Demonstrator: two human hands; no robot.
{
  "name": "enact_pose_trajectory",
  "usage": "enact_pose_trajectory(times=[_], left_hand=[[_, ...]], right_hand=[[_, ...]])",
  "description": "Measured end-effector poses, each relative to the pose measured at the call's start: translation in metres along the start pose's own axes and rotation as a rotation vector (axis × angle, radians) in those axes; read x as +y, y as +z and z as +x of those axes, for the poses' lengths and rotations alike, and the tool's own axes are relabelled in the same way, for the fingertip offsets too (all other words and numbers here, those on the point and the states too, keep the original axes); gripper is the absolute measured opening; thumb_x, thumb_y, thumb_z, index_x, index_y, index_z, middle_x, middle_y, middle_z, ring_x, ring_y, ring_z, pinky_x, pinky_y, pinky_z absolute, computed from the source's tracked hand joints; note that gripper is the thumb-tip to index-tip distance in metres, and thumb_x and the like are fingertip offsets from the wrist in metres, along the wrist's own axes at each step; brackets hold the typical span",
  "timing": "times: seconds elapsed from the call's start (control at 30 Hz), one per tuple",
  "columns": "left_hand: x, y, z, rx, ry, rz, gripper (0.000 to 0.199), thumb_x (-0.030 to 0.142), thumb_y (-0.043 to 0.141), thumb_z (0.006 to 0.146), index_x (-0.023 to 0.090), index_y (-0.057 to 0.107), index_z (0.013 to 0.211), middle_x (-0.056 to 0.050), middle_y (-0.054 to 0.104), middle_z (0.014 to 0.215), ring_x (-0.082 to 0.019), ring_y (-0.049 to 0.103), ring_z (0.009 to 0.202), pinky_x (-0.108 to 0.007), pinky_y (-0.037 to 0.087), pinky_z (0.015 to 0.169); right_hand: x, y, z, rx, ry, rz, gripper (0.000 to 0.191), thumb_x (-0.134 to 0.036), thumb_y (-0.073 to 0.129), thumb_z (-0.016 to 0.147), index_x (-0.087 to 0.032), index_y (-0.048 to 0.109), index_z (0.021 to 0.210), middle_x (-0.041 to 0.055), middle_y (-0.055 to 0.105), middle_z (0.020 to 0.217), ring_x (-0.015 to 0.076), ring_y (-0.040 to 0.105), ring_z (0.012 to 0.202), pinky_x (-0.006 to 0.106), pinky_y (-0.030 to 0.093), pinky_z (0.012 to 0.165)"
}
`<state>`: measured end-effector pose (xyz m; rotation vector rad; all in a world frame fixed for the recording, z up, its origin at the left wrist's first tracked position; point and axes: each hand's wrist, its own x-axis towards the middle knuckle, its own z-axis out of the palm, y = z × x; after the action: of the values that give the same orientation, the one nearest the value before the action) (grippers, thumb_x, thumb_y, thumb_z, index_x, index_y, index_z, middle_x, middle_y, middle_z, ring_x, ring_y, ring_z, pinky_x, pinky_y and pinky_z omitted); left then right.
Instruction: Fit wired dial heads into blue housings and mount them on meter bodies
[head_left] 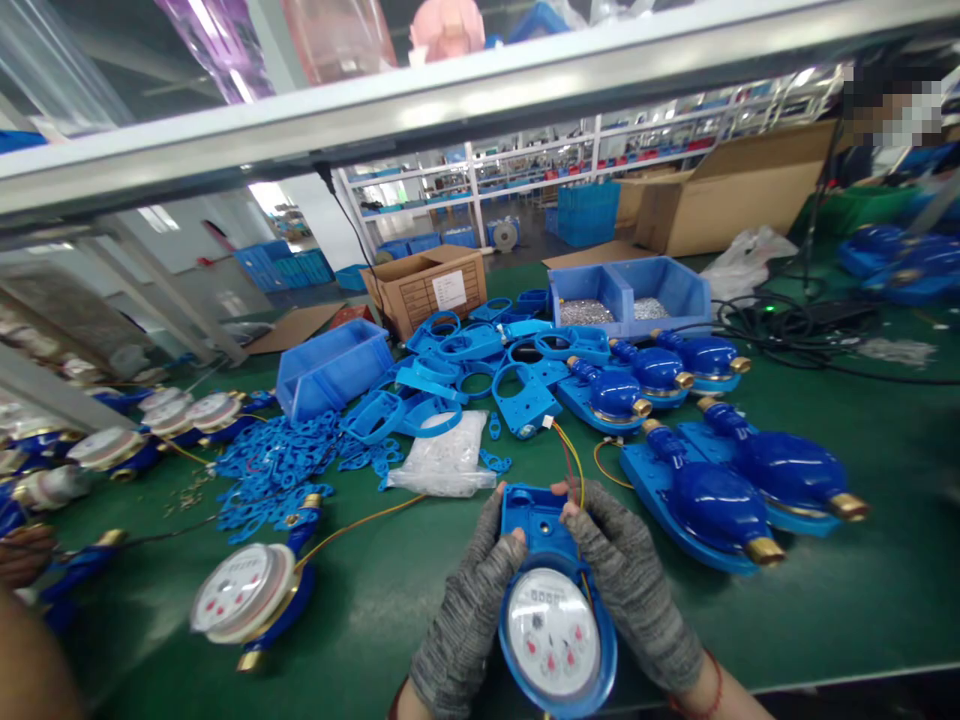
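you've got a blue plastic water meter point(555, 630) in both hands, right near the front edge of the green-topped desk point(420, 625). your left hand point(469, 610) and right hand point(637, 590) are in grey fingerless gloves and hold the housing from either side, just above the round white dial, which faces up at you. your bare fingers point(571, 510) are closed around the housing, with the tips hooked over its top edge. thin yellow and red wires point(576, 470) rise from behind the housing toward a blue cover plate point(525, 400) lying on the desk.

just right of your hands sit bigger blue meter bodies with brass ends point(709, 505), mounted on flat blue bases. to your left, a brass-ended meter with a white dial point(244, 595) lies on its side beside a tangle of blue plastic chain point(274, 470). straight ahead there's a clear plastic bag point(446, 460) and a heap of blue plastic frames point(450, 365). past those, a blue divided bin of small silver parts point(626, 295) sits beside an open cardboard box point(424, 285). someone else's hand point(22, 555) shows at the far left edge, well apart from yours.
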<state>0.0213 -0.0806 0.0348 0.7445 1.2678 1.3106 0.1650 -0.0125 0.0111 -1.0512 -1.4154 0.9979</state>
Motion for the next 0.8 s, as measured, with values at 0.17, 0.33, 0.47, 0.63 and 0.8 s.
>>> enact_pose_trajectory(times=[0.17, 0.33, 0.47, 0.63, 0.8], left_hand=[[0.000, 0.000, -0.001, -0.024, -0.030, -0.049, 0.069, 0.049, 0.067, 0.084, 0.028, 0.043, 0.146, -0.003, 0.044, 0.153, -0.028, 0.041, 0.141, -0.041, 0.034, 0.119], [0.000, 0.000, -0.003, -0.062, -0.013, 0.005, 0.072, 0.053, 0.064, 0.085, 0.030, 0.039, 0.148, 0.000, 0.041, 0.155, -0.025, 0.037, 0.144, -0.038, 0.030, 0.121], [-0.001, 0.001, -0.001, -0.047, -0.018, 0.013, 0.075, 0.054, 0.066, 0.083, 0.027, 0.040, 0.148, -0.002, 0.040, 0.156, -0.025, 0.036, 0.144, -0.037, 0.028, 0.121], [-0.003, 0.000, 0.003, 0.014, -0.074, -0.038, 0.077, 0.055, 0.070, 0.077, 0.026, 0.046, 0.144, -0.005, 0.050, 0.148, -0.031, 0.046, 0.137, -0.048, 0.035, 0.117], [-0.012, -0.014, 0.017, 0.104, -0.081, 0.127, 0.068, 0.056, 0.069, 0.078, 0.026, 0.055, 0.137, -0.001, 0.057, 0.143, -0.032, 0.038, 0.142, -0.046, 0.025, 0.122]], right_hand=[[0.010, -0.002, -0.007, 0.138, -0.048, -0.064, 0.029, -0.046, 0.055, 0.089, -0.021, 0.071, 0.093, 0.0086, 0.076, 0.095, 0.0243, 0.071, 0.088, 0.038, 0.058, 0.080], [0.023, 0.001, -0.015, 0.249, -0.054, -0.150, 0.033, -0.048, 0.048, 0.095, -0.022, 0.069, 0.091, 0.0088, 0.075, 0.089, 0.0244, 0.070, 0.083, 0.040, 0.058, 0.078], [0.027, 0.002, -0.013, 0.208, -0.069, -0.129, 0.028, -0.047, 0.052, 0.093, -0.023, 0.067, 0.094, 0.0083, 0.073, 0.092, 0.0242, 0.069, 0.085, 0.039, 0.057, 0.081], [0.016, 0.001, -0.007, 0.072, -0.096, -0.074, 0.025, -0.034, 0.053, 0.094, -0.022, 0.062, 0.114, 0.0057, 0.069, 0.107, 0.0189, 0.066, 0.098, 0.033, 0.055, 0.091], [0.006, 0.000, -0.010, -0.018, -0.218, -0.089, 0.033, -0.023, 0.045, 0.096, -0.022, 0.057, 0.127, 0.0084, 0.064, 0.126, 0.0187, 0.058, 0.121, 0.036, 0.044, 0.110]])
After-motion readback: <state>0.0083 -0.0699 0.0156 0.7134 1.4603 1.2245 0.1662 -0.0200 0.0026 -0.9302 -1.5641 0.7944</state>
